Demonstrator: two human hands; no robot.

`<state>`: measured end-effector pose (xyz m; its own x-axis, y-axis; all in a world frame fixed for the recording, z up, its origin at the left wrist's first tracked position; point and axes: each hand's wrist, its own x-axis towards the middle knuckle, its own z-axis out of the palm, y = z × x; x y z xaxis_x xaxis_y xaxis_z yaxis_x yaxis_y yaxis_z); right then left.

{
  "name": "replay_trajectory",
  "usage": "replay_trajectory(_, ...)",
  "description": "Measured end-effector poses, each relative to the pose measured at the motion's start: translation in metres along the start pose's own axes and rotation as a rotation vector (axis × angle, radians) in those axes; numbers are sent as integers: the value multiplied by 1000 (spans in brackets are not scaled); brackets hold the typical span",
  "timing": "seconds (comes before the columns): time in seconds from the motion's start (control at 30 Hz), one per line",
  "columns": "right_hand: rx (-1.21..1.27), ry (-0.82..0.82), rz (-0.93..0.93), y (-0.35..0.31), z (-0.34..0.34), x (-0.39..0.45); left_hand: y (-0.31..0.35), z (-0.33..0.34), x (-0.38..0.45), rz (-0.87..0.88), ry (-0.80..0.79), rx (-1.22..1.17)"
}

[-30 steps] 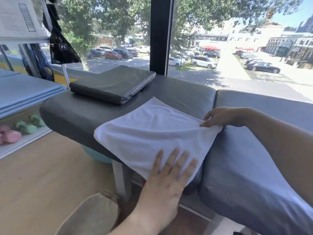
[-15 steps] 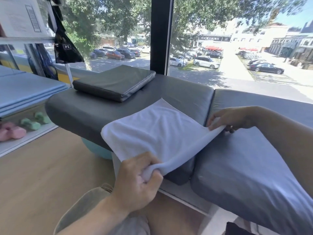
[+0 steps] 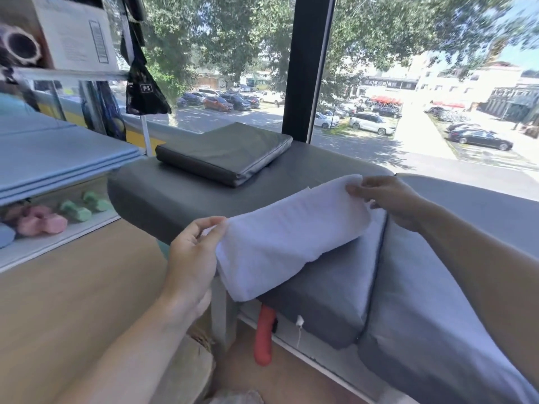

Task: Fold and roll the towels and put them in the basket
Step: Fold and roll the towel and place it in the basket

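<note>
A white towel (image 3: 287, 234) is held up above the grey padded bench (image 3: 180, 193), folded over on itself with its lower part draped on the bench's front edge. My left hand (image 3: 194, 252) pinches the towel's near left corner. My right hand (image 3: 388, 196) pinches its far right corner, lifted higher. A woven basket (image 3: 189, 365) shows only partly at the bottom, under my left forearm.
A dark folded cushion (image 3: 227, 153) lies at the back of the bench by the window. A second grey pad (image 3: 437, 301) adjoins on the right. Shelves on the left hold blue mats (image 3: 58, 158) and pink and green dumbbells (image 3: 46, 220). A red handle (image 3: 264, 333) hangs under the bench.
The towel lay flat under my left palm; both hands then gripped its corners and lifted them up and away, folding the towel over. The view shifted right.
</note>
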<state>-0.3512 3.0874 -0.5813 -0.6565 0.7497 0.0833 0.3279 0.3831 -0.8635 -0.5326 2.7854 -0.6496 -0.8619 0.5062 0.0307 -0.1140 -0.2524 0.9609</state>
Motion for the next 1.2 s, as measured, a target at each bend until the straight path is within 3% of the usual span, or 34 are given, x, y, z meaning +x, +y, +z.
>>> replay_trajectory(0.13,174,70,12,-7,37,32,-1,-4,19,-63,62,-19)
replay_trajectory(0.27,-164,93,-21,-2,62,53,-10,-14,25,-160,-64,52)
replay_trajectory(0.4,-343,123,-61,14,74,62,-15,-15,34,-91,33,95)
replay_trajectory(0.57,-448,163,-78,21,83,69,-21,-25,51,17,154,227)
replay_trajectory(0.73,-527,185,-74,22,87,70,-19,-35,57,51,107,538)
replay_trajectory(0.9,-490,276,-163,13,96,60,-16,-38,56,-8,95,595)
replay_trajectory(1.03,-446,207,-153,17,94,63,-13,-38,54,-34,56,650)
replay_trajectory(1.2,-468,83,-92,14,93,62,-12,-33,53,27,30,506)
